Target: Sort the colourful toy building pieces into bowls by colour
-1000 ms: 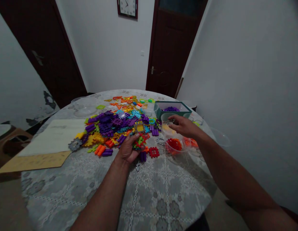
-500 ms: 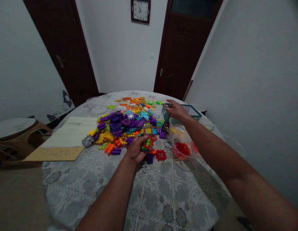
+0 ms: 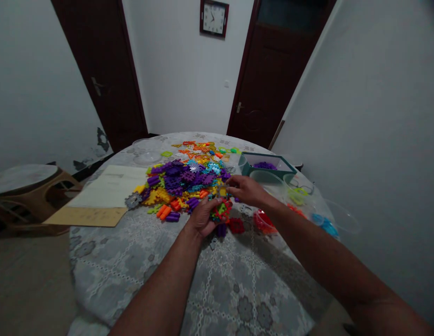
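On the near part of the patterned tablecloth (image 3: 224, 289), a small grey piece (image 3: 212, 243) lies just in front of the left hand (image 3: 204, 218), which is curled, palm partly up, around a cluster of red and green pieces (image 3: 221, 211). A red square piece (image 3: 237, 226) rests just beside it. A little beyond, the right hand (image 3: 250, 190) reaches in with thumb and fingers nearly closed at a grey frame piece (image 3: 222, 191); whether it grips the frame or only touches it, I cannot tell. The step in hand seems to be picking pieces out one by one, and the next move would call for a firm pinch on that frame without disturbing the left hand's cluster. Farther back spreads the purple heap (image 3: 174, 177), then a green-rimmed box (image 3: 290, 164) with purple pieces (image 3: 265, 165) inside, and orange pieces (image 3: 194, 154) toward the far edge.
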Demonstrator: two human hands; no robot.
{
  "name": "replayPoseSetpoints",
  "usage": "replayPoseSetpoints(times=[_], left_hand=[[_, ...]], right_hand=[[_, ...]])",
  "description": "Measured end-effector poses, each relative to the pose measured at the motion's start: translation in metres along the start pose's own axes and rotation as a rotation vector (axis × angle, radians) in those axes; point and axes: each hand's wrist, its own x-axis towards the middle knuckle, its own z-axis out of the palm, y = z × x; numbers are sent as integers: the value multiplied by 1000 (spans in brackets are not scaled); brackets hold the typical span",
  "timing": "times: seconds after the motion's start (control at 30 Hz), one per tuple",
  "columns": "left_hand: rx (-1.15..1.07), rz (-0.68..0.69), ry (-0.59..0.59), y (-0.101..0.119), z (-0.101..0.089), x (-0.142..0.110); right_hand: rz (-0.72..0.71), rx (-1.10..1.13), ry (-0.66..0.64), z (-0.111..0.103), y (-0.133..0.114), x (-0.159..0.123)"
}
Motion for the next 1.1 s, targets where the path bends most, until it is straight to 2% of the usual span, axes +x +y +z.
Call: replayPoseSetpoints(times=[0.13,0.27,0.4,0.53,0.6,0.73,0.8,0.87,0.97,1.1], left_hand=[[30,-23,3,-1,0,-1],[16,-32,-2,-3,-3,1],[8,-30,20,-3,-3,2],[2,-16,37,-1,-2,2],[-2,-20,36,-1,-2,1],[-17,-35,37,-1,-3,1],[-25,-26,48,-1,-3,1],[-25,-21,52,0,-3,1],[-21,-30,30,1,-1,0],[13,-43,-18,5,4,-4]], right_hand=[[79,46,44,4,3,-2],[233,256,38,-2,7,1],[303,324,38,-19,14,8],[349,315,66,-42,26,31],[367,312,118,-52,32,49],[363,291,336,-64,37,84],[353,270,422,-65,38,94],[336,244,445,-63,37,95],[298,217,367,-52,30,78],[161,132,99,-28,10,33]])
